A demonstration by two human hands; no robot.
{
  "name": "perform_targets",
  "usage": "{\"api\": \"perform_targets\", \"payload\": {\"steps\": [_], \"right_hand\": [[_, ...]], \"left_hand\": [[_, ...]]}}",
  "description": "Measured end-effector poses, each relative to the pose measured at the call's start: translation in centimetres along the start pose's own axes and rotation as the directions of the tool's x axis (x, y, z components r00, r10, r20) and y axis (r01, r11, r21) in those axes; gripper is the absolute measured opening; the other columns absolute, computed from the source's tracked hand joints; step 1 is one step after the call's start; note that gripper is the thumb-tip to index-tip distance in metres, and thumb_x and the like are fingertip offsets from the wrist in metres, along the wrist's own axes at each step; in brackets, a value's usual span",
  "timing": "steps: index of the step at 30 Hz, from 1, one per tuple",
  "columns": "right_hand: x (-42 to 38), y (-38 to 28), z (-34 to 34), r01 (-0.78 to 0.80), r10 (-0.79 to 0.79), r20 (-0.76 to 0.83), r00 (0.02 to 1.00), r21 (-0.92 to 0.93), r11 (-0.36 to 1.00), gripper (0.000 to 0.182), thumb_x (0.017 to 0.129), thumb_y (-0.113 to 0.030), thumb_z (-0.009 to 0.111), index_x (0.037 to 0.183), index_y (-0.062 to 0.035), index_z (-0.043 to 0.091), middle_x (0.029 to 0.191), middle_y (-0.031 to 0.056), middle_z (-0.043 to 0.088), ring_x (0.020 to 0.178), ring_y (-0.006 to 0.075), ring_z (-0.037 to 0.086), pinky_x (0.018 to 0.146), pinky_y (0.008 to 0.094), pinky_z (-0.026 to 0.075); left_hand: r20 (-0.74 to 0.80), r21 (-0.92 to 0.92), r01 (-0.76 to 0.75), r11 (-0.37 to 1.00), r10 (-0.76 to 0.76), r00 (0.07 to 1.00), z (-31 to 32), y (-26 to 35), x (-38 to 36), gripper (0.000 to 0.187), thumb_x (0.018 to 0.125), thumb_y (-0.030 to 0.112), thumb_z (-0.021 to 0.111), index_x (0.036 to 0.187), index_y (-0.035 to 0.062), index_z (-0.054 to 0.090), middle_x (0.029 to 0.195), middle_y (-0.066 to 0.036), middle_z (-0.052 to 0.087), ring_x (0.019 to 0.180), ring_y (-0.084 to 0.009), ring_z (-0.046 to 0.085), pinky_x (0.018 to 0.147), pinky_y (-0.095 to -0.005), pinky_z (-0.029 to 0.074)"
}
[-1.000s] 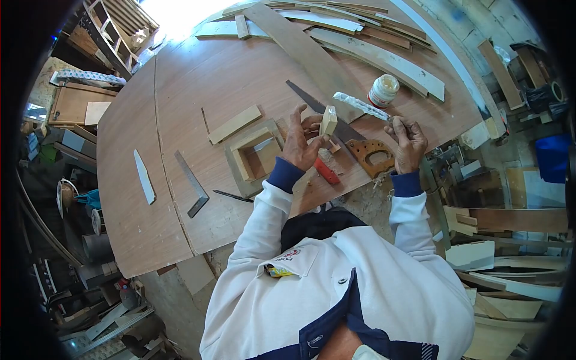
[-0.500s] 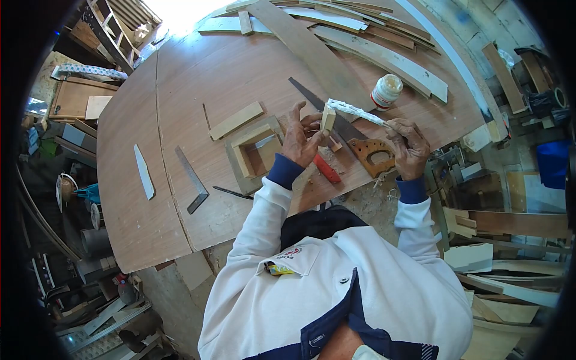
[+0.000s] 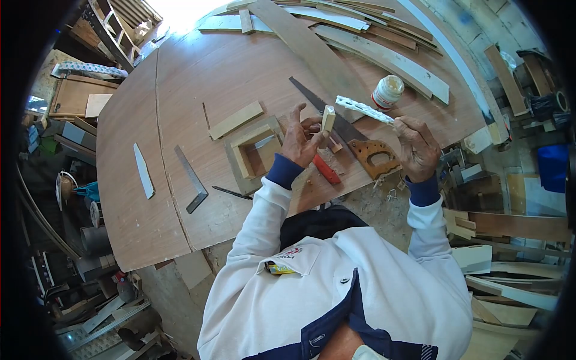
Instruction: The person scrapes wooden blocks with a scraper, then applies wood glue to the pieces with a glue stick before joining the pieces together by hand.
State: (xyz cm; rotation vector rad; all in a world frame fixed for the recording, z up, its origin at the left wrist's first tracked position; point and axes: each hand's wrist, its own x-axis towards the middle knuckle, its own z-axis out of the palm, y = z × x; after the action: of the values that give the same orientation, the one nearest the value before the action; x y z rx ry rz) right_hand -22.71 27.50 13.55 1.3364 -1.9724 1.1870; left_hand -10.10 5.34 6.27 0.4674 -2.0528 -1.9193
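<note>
My left hand (image 3: pixel 295 143) grips a small wooden block (image 3: pixel 328 119) upright between thumb and fingers, with some white on its top end. In my right hand (image 3: pixel 418 153) is a thin stick (image 3: pixel 363 109) coated in thick white glue, pointing left with its tip a little apart from the block. Behind the stick stands an open jar (image 3: pixel 387 93) with white smears around its mouth. Below both hands lie a handsaw (image 3: pixel 375 161) and a red-handled tool (image 3: pixel 326 170). Left of my left hand sits a small rectangular wooden frame (image 3: pixel 243 161).
A loose wood strip (image 3: pixel 237 120), a try square (image 3: pixel 192 180), a dark pencil-like stick (image 3: pixel 232 193) and a pale pointed sliver (image 3: pixel 143 171) lie on the wooden table (image 3: pixel 132 222). Long boards (image 3: pixel 384 57) are piled at the far side. Scrap wood (image 3: pixel 510 267) crowds the right.
My right hand has moved right and slightly down, drawing the glue-coated stick off the block's top end. My left hand keeps the block in nearly the same place.
</note>
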Motion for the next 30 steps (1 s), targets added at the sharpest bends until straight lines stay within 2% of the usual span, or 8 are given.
{"api": "perform_targets", "payload": {"steps": [4, 6, 10, 15, 19, 25, 28, 30], "right_hand": [[-0.6, 0.5, 0.7, 0.003, -0.002, 0.033, 0.999, -0.014, 1.0, 0.028, 0.074, 0.006, 0.069, 0.1, -0.0031, 0.068, 0.096, 0.0101, 0.065, 0.087, 0.0237, 0.066, 0.073, 0.0326, 0.055], [-0.8, 0.8, 1.0, 0.05, -0.049, 0.068, 0.996, -0.018, 0.999, 0.028, 0.074, 0.006, 0.069, 0.1, -0.0033, 0.068, 0.097, 0.0099, 0.065, 0.088, 0.0237, 0.066, 0.072, 0.033, 0.055], [-0.1, 0.5, 0.7, 0.115, -0.109, 0.14, 0.984, -0.03, 0.993, 0.029, 0.074, 0.007, 0.068, 0.1, -0.0038, 0.068, 0.099, 0.0098, 0.065, 0.089, 0.0239, 0.066, 0.072, 0.0333, 0.056], [1.2, 0.1, 0.2, 0.181, -0.198, 0.206, 0.958, 0.097, 0.979, 0.032, 0.072, 0.008, 0.067, 0.102, -0.0045, 0.067, 0.1, 0.011, 0.065, 0.091, 0.0248, 0.066, 0.077, 0.0342, 0.058], [2.0, -0.2, 0.1, 0.172, -0.199, 0.208, 0.958, 0.139, 0.975, 0.031, 0.072, 0.009, 0.066, 0.1, -0.0042, 0.067, 0.1, 0.0116, 0.065, 0.091, 0.0247, 0.067, 0.077, 0.0339, 0.058], [2.6, -1.1, -0.5, 0.147, -0.172, 0.162, 0.972, 0.154, 0.977, 0.026, 0.074, 0.011, 0.065, 0.096, -0.0021, 0.067, 0.099, 0.012, 0.065, 0.09, 0.0251, 0.067, 0.077, 0.0336, 0.058], [2.7, -1.0, -0.9, 0.109, -0.116, 0.109, 0.987, 0.074, 0.991, 0.021, 0.076, 0.01, 0.065, 0.094, -0.0011, 0.067, 0.098, 0.0127, 0.065, 0.087, 0.0253, 0.067, 0.076, 0.0319, 0.058], [1.9, -0.2, -0.5, -0.097, 0.098, -0.017, 0.995, 0.072, 0.993, 0.017, 0.08, 0.009, 0.065, 0.093, -0.0004, 0.066, 0.097, 0.0118, 0.065, 0.085, 0.0207, 0.067, 0.072, 0.0293, 0.057]], "left_hand": [[0.082, -0.057, 0.031, 0.998, -0.027, 0.996, -0.3, 0.0, 0.0, 0.074, 0.085, 0.002, 0.064, 0.14, 0.0025, 0.017, 0.117, -0.023, 0.059, 0.104, -0.0234, 0.059, 0.09, -0.0347, 0.049], [0.123, -0.125, -0.004, 0.992, 0.02, 0.992, -0.3, -0.3, 0.1, 0.073, 0.087, 0.004, 0.064, 0.141, 0.0035, 0.016, 0.117, -0.024, 0.058, 0.105, -0.0239, 0.059, 0.093, -0.0356, 0.048], [0.135, -0.157, 0.049, 0.986, -0.028, 0.991, -0.4, 0.3, 0.2, 0.073, 0.088, 0.007, 0.065, 0.141, 0.0031, 0.016, 0.116, -0.025, 0.059, 0.106, -0.0246, 0.058, 0.095, -0.0363, 0.046], [0.179, -0.191, 0.118, 0.974, -0.084, 0.98, -0.7, 0.6, 0.5, 0.074, 0.088, 0.012, 0.066, 0.141, 0.0027, 0.015, 0.115, -0.027, 0.06, 0.107, -0.0255, 0.058, 0.095, -0.0371, 0.045], [0.19, -0.197, 0.115, 0.974, -0.077, 0.979, -0.7, 0.2, 0.7, 0.074, 0.088, 0.012, 0.067, 0.141, 0.0029, 0.016, 0.116, -0.026, 0.06, 0.106, -0.0255, 0.059, 0.095, -0.0372, 0.045], [0.155, -0.066, 0.145, 0.987, -0.133, 0.979, -1.0, 0.4, 0.6, 0.072, 0.087, 0.01, 0.066, 0.141, 0.0032, 0.018, 0.114, -0.024, 0.061, 0.103, -0.0238, 0.06, 0.094, -0.0356, 0.046], [0.141, -0.06, 0.115, 0.992, -0.105, 0.984, -1.0, 0.3, 0.7, 0.071, 0.087, 0.009, 0.066, 0.14, 0.0021, 0.02, 0.115, -0.02, 0.061, 0.103, -0.022, 0.059, 0.092, -0.0342, 0.047], [0.102, -0.152, 0.007, 0.988, 0.009, 0.995, -0.8, -0.2, 0.7, 0.07, 0.086, 0.008, 0.067, 0.139, 0.0009, 0.022, 0.118, -0.017, 0.06, 0.105, -0.0207, 0.058, 0.091, -0.0335, 0.048]]}}
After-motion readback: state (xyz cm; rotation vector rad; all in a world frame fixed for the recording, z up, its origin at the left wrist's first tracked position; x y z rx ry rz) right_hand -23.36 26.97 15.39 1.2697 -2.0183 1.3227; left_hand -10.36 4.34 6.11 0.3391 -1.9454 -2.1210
